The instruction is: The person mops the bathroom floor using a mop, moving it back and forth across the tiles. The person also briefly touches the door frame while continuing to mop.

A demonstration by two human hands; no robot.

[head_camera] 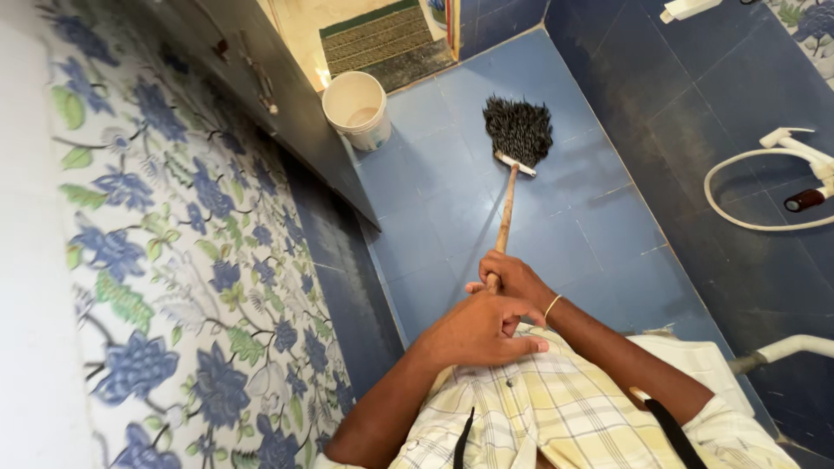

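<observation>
Two hands grip one broom (509, 195): your right hand (515, 276) wraps the wooden handle, and your left hand (480, 330) closes over its top end just behind. Ahead of them, its black bristle head rests on the blue floor (599, 234). One white bucket (357, 108) stands beyond, to the left; a wide stroke could knock it over.

A single head-worn camera looks steeply down from above the person's chest, tilted, close over both hands (499, 304), facing along the blue floor (565, 234) towards the doorway mat (387, 43).
</observation>
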